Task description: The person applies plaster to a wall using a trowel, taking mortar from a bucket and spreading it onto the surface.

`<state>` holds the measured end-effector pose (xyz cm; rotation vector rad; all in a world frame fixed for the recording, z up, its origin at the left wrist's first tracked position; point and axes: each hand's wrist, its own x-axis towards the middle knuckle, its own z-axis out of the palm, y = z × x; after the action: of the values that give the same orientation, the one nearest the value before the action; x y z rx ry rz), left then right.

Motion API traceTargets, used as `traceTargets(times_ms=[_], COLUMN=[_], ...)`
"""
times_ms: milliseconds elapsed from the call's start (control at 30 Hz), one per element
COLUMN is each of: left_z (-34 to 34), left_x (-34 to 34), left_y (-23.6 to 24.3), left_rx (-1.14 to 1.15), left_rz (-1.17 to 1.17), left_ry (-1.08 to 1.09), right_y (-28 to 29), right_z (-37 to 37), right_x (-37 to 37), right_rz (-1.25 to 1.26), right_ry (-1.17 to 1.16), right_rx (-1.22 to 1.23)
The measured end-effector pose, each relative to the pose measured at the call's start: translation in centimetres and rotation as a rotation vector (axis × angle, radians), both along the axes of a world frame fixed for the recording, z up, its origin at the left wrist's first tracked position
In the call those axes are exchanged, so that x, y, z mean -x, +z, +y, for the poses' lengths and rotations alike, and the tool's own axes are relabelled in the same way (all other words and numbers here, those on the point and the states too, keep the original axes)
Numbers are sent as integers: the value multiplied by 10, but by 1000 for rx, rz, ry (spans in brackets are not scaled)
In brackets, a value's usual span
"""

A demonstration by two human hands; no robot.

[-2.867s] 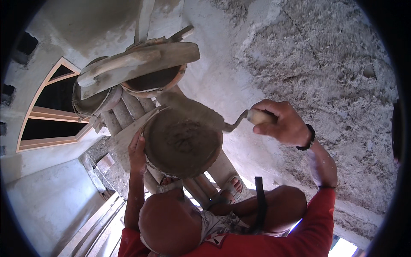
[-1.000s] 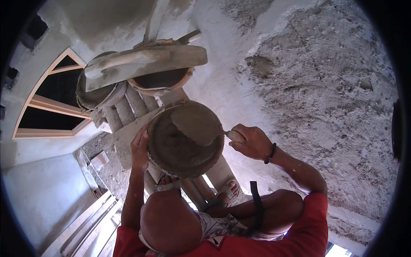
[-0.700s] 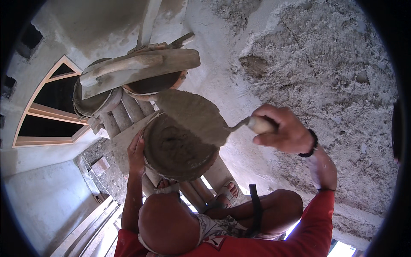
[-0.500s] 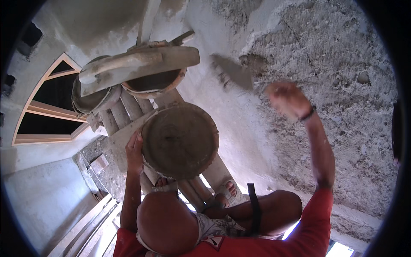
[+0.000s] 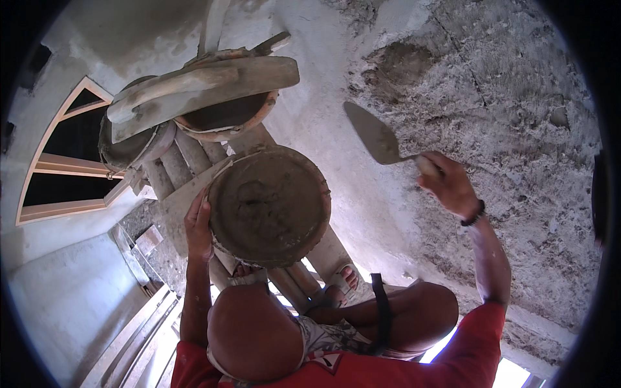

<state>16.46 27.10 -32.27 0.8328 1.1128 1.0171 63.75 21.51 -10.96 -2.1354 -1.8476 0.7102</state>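
Observation:
My right hand (image 5: 446,185) is closed round the handle of a pointed trowel (image 5: 374,134), held in front of the rough wall, its blade toward the upper left. A few smears show on the blade. My left hand (image 5: 198,226) grips the left rim of a round basin (image 5: 325,194), tilted toward me above my knees. Wet grey mortar (image 5: 268,204) fills the basin, with a shallow dent left of its middle. What the left fingers do behind the rim is partly hidden.
Beyond the basin, a wooden float (image 5: 207,90) lies across two more mortar tubs (image 5: 229,129) on a platform of poles and boards (image 5: 174,171). A wooden window frame (image 5: 65,213) is at the left. The rough wall (image 5: 517,194) rises on the right; planks (image 5: 132,336) lie lower left.
My right hand has moved down and a little right, and the trowel, blurred before, now shows plainly. The basin has shifted slightly, still held by my left hand.

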Motion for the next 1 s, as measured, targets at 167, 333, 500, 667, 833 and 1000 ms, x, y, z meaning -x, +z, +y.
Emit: traceTargets(times_ms=[167, 333, 500, 667, 833, 1000], left_z=[0, -1, -2, -1, 0, -2], left_x=[2, -1, 2, 4, 0, 4], left_y=[1, 10, 7, 6, 9, 5], left_rx=[9, 32, 43, 19, 23, 13], left_rz=[26, 59, 60, 74, 55, 14], left_ry=[17, 28, 38, 21, 9, 31], right_y=[-59, -142, -191, -221, -224, -195], right_z=[66, 136, 164, 171, 178, 187], right_x=[-3, -8, -8, -31, -42, -38], right_rz=[315, 308, 206, 32, 104, 260], right_ry=[-393, -440, -402, -396, -453, -492], right_rx=[264, 341, 344, 370, 235, 154])
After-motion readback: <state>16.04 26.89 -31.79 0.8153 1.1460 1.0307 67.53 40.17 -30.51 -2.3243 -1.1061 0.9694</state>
